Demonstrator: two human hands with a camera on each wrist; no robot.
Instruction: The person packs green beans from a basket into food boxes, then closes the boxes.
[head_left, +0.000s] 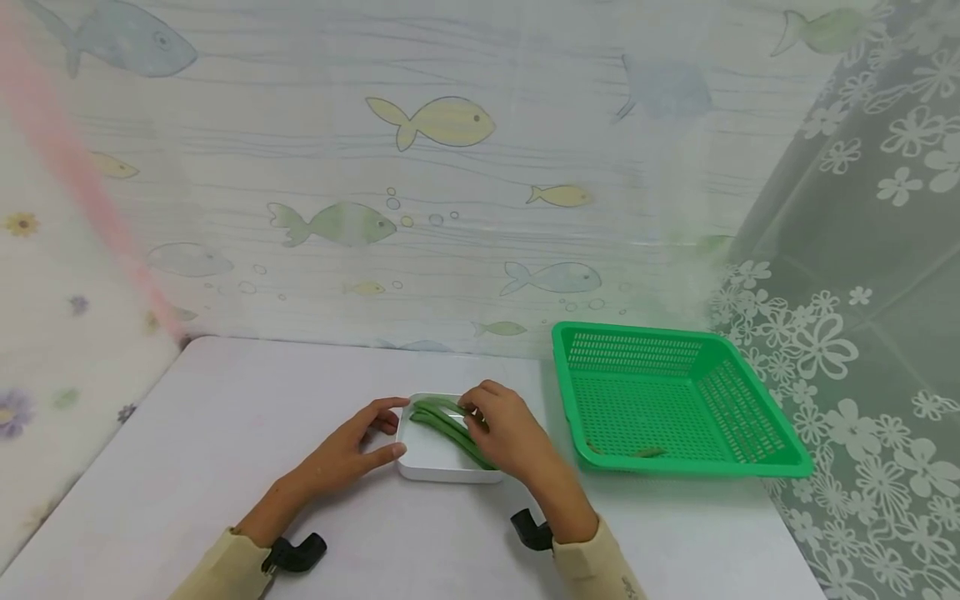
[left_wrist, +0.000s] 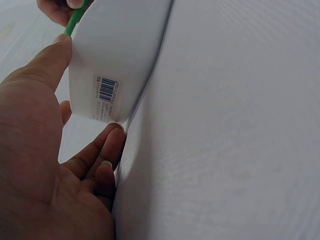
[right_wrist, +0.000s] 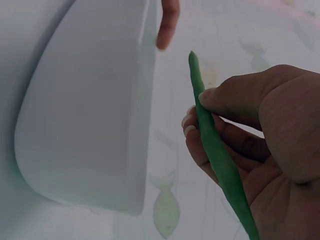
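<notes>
A small white tray (head_left: 422, 477) sits on the table with several green beans (head_left: 450, 432) lying lengthwise in it. My right hand (head_left: 508, 432) is over the tray's right part. Between its thumb and fingertips it pinches a single green bean (right_wrist: 216, 150), plain in the right wrist view. At the tray's left end, my left hand (head_left: 339, 450) is spread, its index finger by the far corner and its thumb at the near side. A barcode label (left_wrist: 106, 90) shows on the tray wall in the left wrist view.
Right of the tray stands a green plastic basket (head_left: 566, 392) with a small bean piece (head_left: 649, 452) near its front edge. A fish-print curtain (head_left: 450, 250) hangs behind the white table (head_left: 262, 400). Flowered lace (head_left: 840, 433) hangs along the right.
</notes>
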